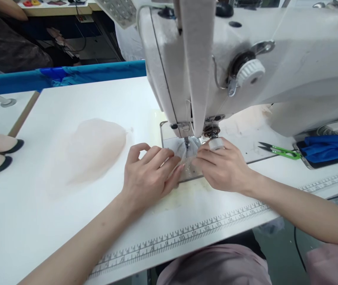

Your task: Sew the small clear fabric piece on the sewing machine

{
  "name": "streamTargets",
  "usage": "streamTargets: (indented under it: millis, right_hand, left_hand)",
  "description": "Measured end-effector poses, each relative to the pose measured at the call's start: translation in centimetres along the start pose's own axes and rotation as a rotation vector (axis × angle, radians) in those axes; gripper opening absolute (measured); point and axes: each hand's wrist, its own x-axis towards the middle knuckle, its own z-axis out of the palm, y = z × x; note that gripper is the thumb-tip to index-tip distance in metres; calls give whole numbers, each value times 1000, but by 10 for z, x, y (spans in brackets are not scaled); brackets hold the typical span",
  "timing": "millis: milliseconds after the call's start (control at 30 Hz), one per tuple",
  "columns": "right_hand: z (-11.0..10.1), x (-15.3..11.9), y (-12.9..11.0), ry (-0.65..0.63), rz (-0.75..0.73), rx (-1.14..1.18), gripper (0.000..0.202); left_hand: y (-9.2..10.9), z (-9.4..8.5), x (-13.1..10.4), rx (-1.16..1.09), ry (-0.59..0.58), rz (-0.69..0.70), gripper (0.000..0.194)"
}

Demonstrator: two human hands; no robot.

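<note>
Sheer cloth (pixel 182 151) lies at the needle (pixel 187 145), between the hands: two o'clock from the left hand (pixel 148 172), ten o'clock from the right hand (pixel 223 166), neither clearly nearer. The left grip appears pinched on it; the right's hold cannot be told, nor the cloth's long axis.

A small length of sheer, whitish fabric (pixel 181 149) lies at the needle end of the sewing machine (pixel 281 63), over the metal needle plate (pixel 169 136), set back from the ruled front edge of the table (pixel 23 221). It is thin and translucent, slightly creased by the presser foot (pixel 187 143); much of it is hidden, so its outline cannot be told. The sewing machine is white, its arm reaching in from the right across the table, with a ridged white tension dial (pixel 251 73) on the near side.
</note>
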Motion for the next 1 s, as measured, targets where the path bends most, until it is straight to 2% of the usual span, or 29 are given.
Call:
streamTargets:
  millis: [100,233,400,533,1000]
  right_hand:
    - [-2,0,-2,49,9,-6,30]
    - [1,-3,-1,-126,32,-18,25]
    - [7,-8,6,-186,93,-127,22]
    - [7,-7,8,-241,99,-147,25]
    - [8,-7,8,-214,91,-113,27]
  left_hand:
    - [-1,2,-1,-124,-58,-3,16]
    - [1,8,-2,-228,-138,-43,25]
    - [7,13,-3,-200,-184,-54,26]
    - [11,12,-4,-130,-169,-29,27]
    - [10,7,-3,-88,-196,12,33]
